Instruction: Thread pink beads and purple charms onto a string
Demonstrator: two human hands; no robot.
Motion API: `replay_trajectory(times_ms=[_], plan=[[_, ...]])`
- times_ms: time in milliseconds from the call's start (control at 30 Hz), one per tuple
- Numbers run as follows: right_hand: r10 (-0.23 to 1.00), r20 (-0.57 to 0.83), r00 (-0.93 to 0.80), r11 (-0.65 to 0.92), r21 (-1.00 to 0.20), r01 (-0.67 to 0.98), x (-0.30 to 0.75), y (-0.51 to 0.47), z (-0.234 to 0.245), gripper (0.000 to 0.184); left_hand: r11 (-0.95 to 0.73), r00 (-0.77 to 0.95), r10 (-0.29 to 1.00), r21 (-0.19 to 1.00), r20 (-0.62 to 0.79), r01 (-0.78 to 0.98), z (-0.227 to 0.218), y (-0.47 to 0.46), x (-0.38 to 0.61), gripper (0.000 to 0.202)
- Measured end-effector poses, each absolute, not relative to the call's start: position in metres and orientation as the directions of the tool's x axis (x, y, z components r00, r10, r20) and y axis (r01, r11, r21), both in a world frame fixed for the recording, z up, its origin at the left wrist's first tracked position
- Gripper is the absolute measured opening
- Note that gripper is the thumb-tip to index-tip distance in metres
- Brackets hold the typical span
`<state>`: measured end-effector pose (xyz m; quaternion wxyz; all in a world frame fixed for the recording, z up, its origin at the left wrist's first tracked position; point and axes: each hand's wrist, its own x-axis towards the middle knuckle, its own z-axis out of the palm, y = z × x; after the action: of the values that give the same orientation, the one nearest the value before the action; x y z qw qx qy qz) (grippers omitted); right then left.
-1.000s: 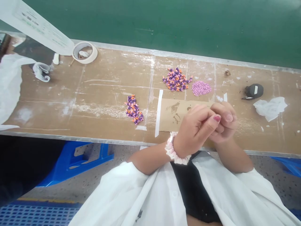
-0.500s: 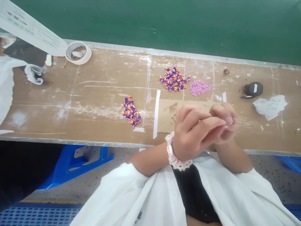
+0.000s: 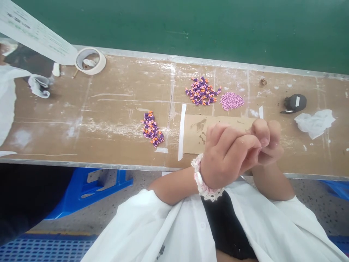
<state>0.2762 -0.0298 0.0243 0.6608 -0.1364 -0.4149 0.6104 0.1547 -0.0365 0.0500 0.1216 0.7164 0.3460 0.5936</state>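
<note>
My left hand and my right hand are pressed together over the near edge of the brown bench, fingers curled and fingertips meeting. Whatever sits between the fingertips is hidden. A frilly pink-white band circles my left wrist. Beyond the hands lies a taped cardboard patch. A small pile of purple-orange pieces lies left of it. Farther back are a bigger pile of the same pieces and a heap of tiny pink beads.
A tape roll and a white paper sheet lie at the far left. A dark grey lump and crumpled white tissue sit at the right. A green belt runs behind the bench. A blue stool stands below.
Both hands have shifted slightly right and rotated against each other; the left thumb's painted nail is no longer showing. The piles have not moved.
</note>
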Motion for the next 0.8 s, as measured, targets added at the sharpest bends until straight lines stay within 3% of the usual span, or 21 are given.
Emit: replay_trajectory(times_ms=[200,467,800], plan=[[0.895,0.440,-0.067,0.310,-0.724,-0.616,0.2775,-0.0279,0.0230,0.028,-0.756,0.137,0.637,0.580,0.758,0.304,0.0495,-0.0342,0.1531,0.008],[0.939,0.338,-0.067,0.196,-0.684,-0.702,0.2705,-0.0291,0.0269,0.029,-0.763,0.035,0.617,0.586,0.786,0.273,0.0436,-0.0327,0.1582,0.008],[0.949,0.314,-0.020,0.238,-0.757,-0.609,0.2739,-0.0299,0.0274,0.034,-0.747,-0.003,0.621,0.593,0.784,0.301,0.0439,-0.0327,0.1569,0.006]])
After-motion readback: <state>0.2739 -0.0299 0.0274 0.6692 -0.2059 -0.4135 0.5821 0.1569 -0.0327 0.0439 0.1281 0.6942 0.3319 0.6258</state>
